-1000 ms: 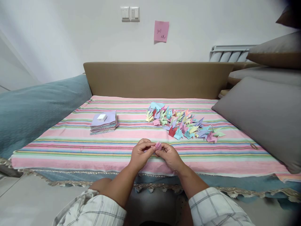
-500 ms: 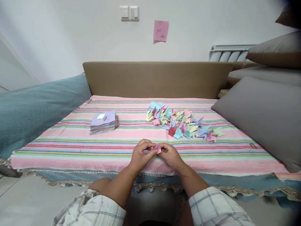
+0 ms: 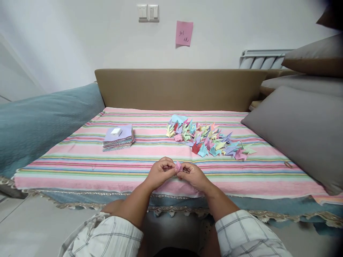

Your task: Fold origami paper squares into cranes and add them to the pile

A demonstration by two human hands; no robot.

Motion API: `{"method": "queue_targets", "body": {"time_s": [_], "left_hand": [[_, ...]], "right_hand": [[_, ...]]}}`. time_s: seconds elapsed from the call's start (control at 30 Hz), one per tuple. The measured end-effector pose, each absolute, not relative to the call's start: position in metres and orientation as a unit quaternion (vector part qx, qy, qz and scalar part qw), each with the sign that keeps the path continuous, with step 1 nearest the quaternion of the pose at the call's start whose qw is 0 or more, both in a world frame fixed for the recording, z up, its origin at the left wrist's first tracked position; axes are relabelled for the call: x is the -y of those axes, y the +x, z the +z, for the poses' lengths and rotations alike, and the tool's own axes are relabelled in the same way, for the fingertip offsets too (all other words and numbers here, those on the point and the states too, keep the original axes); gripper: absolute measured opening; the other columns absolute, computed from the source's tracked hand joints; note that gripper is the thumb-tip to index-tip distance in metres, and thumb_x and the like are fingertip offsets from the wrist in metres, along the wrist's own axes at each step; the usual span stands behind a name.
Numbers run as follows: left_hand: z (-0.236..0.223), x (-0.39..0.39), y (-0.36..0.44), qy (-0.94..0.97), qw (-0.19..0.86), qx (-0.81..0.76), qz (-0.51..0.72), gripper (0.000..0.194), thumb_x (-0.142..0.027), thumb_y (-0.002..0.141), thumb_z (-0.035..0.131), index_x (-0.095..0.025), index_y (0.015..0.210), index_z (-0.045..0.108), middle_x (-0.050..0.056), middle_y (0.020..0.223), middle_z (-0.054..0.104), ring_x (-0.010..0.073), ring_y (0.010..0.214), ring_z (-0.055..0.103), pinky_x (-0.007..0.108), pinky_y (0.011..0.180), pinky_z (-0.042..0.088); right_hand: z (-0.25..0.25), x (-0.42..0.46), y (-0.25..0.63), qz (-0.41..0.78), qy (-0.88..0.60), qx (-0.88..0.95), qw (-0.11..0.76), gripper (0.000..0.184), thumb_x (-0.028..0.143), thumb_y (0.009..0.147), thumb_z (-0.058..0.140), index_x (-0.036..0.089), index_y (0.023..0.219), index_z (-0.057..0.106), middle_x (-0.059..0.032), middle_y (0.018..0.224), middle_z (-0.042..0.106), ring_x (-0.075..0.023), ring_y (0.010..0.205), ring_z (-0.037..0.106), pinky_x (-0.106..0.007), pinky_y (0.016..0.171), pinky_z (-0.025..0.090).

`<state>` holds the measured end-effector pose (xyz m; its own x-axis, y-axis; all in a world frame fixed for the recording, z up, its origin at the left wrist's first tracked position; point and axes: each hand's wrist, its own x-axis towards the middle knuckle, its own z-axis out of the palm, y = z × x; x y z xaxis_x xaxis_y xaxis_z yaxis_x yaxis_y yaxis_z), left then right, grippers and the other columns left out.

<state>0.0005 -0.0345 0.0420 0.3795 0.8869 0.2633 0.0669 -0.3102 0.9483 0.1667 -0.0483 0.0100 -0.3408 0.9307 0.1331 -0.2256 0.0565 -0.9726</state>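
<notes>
A small pink folded paper (image 3: 178, 166) sits between my two hands, just above the near edge of the striped cloth (image 3: 80, 167). My left hand (image 3: 160, 172) pinches its left side with curled fingers. My right hand (image 3: 193, 175) pinches the right side, thumb and forefinger pressed together. Most of the paper is hidden by my fingers. Farther back lies a heap of folded paper cranes (image 3: 206, 140) in several colours. A stack of square paper sheets (image 3: 119, 138) with a small white block (image 3: 116, 131) on top lies at the left.
A brown backrest (image 3: 177, 89) runs behind the cloth. Grey cushions (image 3: 302, 125) crowd the right side and a teal blanket (image 3: 40, 121) the left. A pink note (image 3: 184, 33) and wall switches (image 3: 148, 13) are on the wall. A radiator (image 3: 261, 59) stands at the back right.
The pink paper has been folded tighter and now looks smaller between my fingertips. Both hands stay in nearly the same place; the view shifted slightly.
</notes>
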Motion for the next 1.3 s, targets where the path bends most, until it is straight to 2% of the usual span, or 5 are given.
{"method": "queue_targets", "body": {"time_s": [0.37, 0.8, 1.03, 1.17, 1.3], "left_hand": [[0.027, 0.036, 0.014, 0.521, 0.569, -0.37, 0.517, 0.023, -0.029, 0.061, 0.073, -0.014, 0.056, 0.057, -0.002, 0.062, 0.055, 0.0086, 0.058, 0.05, 0.021, 0.057, 0.039], [0.03, 0.039, 0.02, 0.378, 0.663, -0.41, 0.5, 0.04, -0.038, 0.047, 0.082, -0.012, 0.056, 0.053, -0.004, 0.049, 0.054, 0.0055, 0.045, 0.048, 0.018, 0.047, 0.038], [0.031, 0.039, 0.018, 0.4, 0.703, -0.367, 0.459, 0.045, -0.029, 0.047, 0.084, -0.013, 0.082, 0.062, -0.002, 0.063, 0.061, 0.0063, 0.052, 0.056, 0.016, 0.05, 0.043], [0.03, 0.038, 0.016, 0.381, 0.72, -0.393, 0.427, 0.035, -0.034, 0.051, 0.082, -0.009, 0.062, 0.06, -0.002, 0.051, 0.057, 0.0055, 0.046, 0.054, 0.013, 0.044, 0.042], [0.031, 0.04, 0.017, 0.334, 0.737, -0.394, 0.435, 0.034, -0.032, 0.049, 0.083, -0.011, 0.059, 0.058, -0.003, 0.049, 0.056, 0.0058, 0.045, 0.054, 0.013, 0.043, 0.045]], "right_hand": [[0.009, 0.049, 0.16, 0.586, -0.354, 0.527, 0.504, 0.03, 0.042, 0.063, 0.072, 0.018, 0.073, 0.057, 0.0018, 0.066, 0.059, -0.0099, 0.057, 0.049, -0.025, 0.057, 0.04], [0.001, 0.048, 0.152, 0.613, -0.376, 0.462, 0.519, 0.036, 0.042, 0.062, 0.073, 0.016, 0.082, 0.059, 0.001, 0.066, 0.062, -0.0085, 0.053, 0.052, -0.021, 0.051, 0.042], [0.002, 0.047, 0.153, 0.604, -0.368, 0.46, 0.537, 0.036, 0.041, 0.063, 0.073, 0.018, 0.083, 0.055, 0.0023, 0.064, 0.061, -0.0095, 0.053, 0.054, -0.022, 0.051, 0.042], [0.004, 0.048, 0.151, 0.579, -0.367, 0.472, 0.554, 0.042, 0.038, 0.061, 0.074, 0.022, 0.085, 0.044, 0.0082, 0.055, 0.056, -0.0087, 0.046, 0.052, -0.021, 0.048, 0.04], [0.005, 0.049, 0.148, 0.569, -0.357, 0.485, 0.56, 0.045, 0.035, 0.062, 0.073, 0.024, 0.086, 0.037, 0.011, 0.054, 0.052, -0.0081, 0.045, 0.05, -0.021, 0.048, 0.038]]}}
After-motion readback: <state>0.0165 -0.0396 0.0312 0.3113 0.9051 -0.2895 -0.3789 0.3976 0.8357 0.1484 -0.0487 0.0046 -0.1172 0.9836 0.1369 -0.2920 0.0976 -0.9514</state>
